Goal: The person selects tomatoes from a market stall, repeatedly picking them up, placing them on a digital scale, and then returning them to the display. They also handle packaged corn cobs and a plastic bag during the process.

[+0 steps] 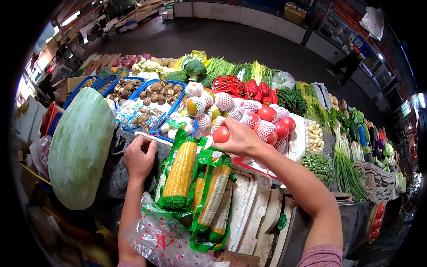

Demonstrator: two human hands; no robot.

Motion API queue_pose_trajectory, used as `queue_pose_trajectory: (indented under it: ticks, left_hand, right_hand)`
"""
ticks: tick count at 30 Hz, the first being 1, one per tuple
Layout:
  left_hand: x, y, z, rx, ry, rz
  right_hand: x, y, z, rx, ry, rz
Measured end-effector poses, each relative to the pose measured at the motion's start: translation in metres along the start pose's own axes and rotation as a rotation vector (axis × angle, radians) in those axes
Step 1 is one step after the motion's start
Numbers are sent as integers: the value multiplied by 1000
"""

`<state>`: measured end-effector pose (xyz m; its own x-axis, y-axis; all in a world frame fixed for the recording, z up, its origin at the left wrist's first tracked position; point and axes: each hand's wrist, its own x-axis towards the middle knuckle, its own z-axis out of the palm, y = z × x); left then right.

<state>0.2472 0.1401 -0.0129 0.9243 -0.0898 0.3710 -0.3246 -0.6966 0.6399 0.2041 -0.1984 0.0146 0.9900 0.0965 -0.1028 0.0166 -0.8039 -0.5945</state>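
Observation:
My right hand (240, 139) reaches in from the right with its fingers wrapped round a red tomato (221, 134), at the near edge of a heap of fruit and tomatoes in white foam nets (223, 101). My left hand (138, 156) is curled closed beside the dark cloth (116, 161); its fingertips are turned away, so I cannot see whether it holds anything. Between my forearms lie green-edged packs of yellow corn cobs (179, 171). A clear plastic bag with red spots (164, 238) is bunched below them, against my left forearm.
A large pale-green winter melon (81, 149) stands at the left. Blue trays of mushrooms (161, 94) sit behind my left hand. Red peppers (259, 91), bagged green peas (318, 168) and leafy vegetables spread to the right. A knife (238, 257) lies at the lower edge. Somebody walks far right.

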Motion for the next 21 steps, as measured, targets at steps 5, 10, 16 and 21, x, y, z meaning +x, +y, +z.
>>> queue_pose_trajectory:
  ticks: [5, 10, 16, 21]
  left_hand:
    - [0, 0, -3, -22, 2, -16]
    - [1, 6, -4, -11, 20, 16]
    - [1, 9, -5, -5, 19, 4]
    - [0, 7, -6, -7, 20, -12]
  right_hand:
    - [42, 15, -5, -17, 164, 20]
    - [53, 42, -32, 974, -135, 303]
    - [34, 31, -46, 1138, -84, 344]
    - [40, 36, -44, 1178, -123, 327]
